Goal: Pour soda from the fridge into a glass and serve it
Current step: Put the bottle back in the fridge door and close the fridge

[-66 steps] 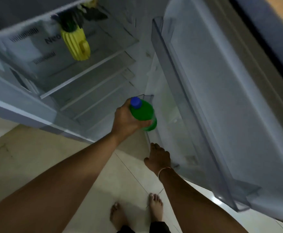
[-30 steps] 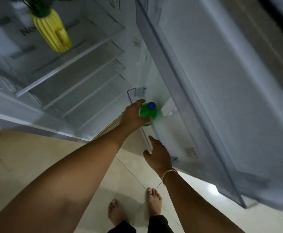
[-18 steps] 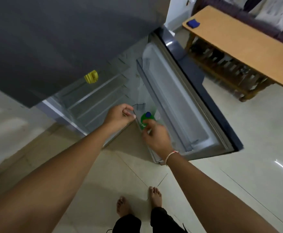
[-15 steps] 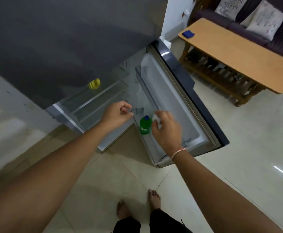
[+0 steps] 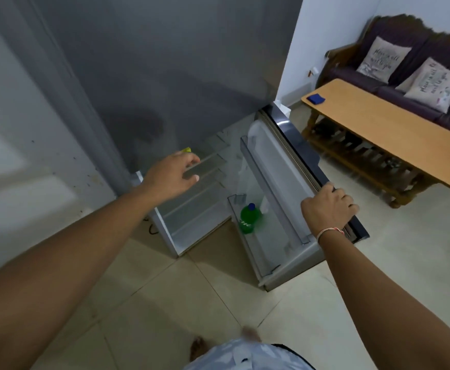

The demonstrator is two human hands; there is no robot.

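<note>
A green soda bottle (image 5: 249, 219) with a blue cap stands upright in the lower shelf of the open fridge door (image 5: 285, 182). My right hand (image 5: 328, 208) is shut on the door's outer edge, to the right of the bottle. Over the fridge's open lower compartment hovers my left hand (image 5: 174, 176), fingers apart and holding nothing. No glass is in view.
The grey fridge (image 5: 165, 76) rises straight ahead. A yellow object (image 5: 186, 150) peeks out on an inner shelf. At the right stands a wooden table (image 5: 386, 132) with a blue cloth (image 5: 315, 98), and a dark sofa (image 5: 405, 73) with cushions behind it. Tiled floor lies below.
My left hand set the bottle in the door shelf and let go. My right hand moved from beside the bottle to the door's edge. The view pulled back and up.
</note>
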